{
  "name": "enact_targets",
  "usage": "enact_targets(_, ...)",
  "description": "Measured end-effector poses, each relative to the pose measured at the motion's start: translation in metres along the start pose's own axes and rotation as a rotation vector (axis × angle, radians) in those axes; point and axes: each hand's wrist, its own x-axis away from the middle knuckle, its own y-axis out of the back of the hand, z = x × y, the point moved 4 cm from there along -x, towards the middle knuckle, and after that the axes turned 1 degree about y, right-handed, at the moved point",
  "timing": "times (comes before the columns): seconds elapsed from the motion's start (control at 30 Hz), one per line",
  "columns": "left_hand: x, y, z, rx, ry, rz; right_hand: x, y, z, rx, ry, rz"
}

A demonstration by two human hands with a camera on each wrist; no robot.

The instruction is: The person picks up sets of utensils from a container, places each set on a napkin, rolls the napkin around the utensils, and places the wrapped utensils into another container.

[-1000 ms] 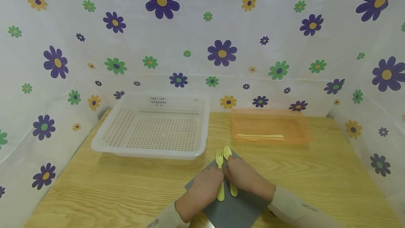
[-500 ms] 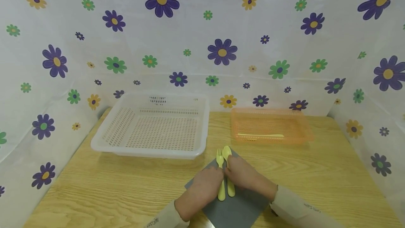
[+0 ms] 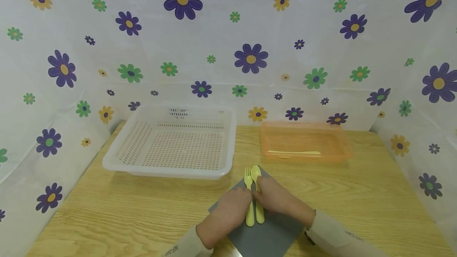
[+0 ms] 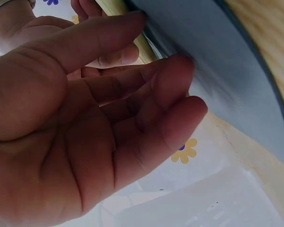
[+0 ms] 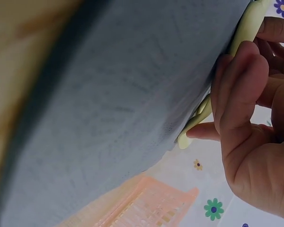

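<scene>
Left hand [image 3: 233, 205] and right hand [image 3: 273, 195] sit side by side, just apart. The left hand's curled fingers and thumb hold a yellow fork [image 3: 250, 217] by its handle; the right hand pinches a yellow spoon [image 3: 255, 173] with fingers bent at the neck and handle, though the exact contact is partly hidden in the wrist views. Both utensils lie nearly parallel between the hands, heads pointing away from the person and handle ends towards them. Beneath the hands is a grey mat [image 3: 265, 235], turned so one corner points away; the fork's tines reach past its edge.

Under everything spreads a wooden bench [image 3: 135, 213], light yellow-brown, its grain running mostly crosswise, its far corner beyond the right hand rounded. Beyond the left hand and further left stands a large white perforated plastic basket [image 3: 175, 171]. Beyond the right hand is a smaller, shallow orange basket [image 3: 344, 148], translucent, with a slim yellow utensil [image 3: 294, 152] lying crosswise along its near side.

White sheeting [image 3: 217, 35] closes in the space ahead of the hands and to both sides, printed with purple, green and yellow flowers and marked by a faint horizontal crease above the bench. Pale sleeves [image 3: 337, 235] with small dark lettering cover the forearms.
</scene>
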Motion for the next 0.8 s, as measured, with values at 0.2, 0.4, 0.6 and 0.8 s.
enact_targets(0.2, 0.0005, 0.0004, 0.0009, 0.0, -0.01, 0.005, 0.001, -0.0001, 0.0004, -0.018, 0.001, 0.023)
enact_targets(0.4, -0.0008, -0.0003, 0.0018, 0.02, 0.006, 0.03, 0.0031, -0.0015, 0.0024, 0.016, -0.011, 0.034)
enact_targets(0.6, 0.0002, 0.001, 0.0016, 0.019, -0.017, -0.018, 0.0048, -0.0032, 0.0044, 0.044, -0.032, 0.054)
enact_targets(0.8, 0.001, 0.0027, 0.0021, 0.033, -0.045, -0.061, 0.0042, -0.0031, 0.0055, 0.058, -0.048, 0.069)
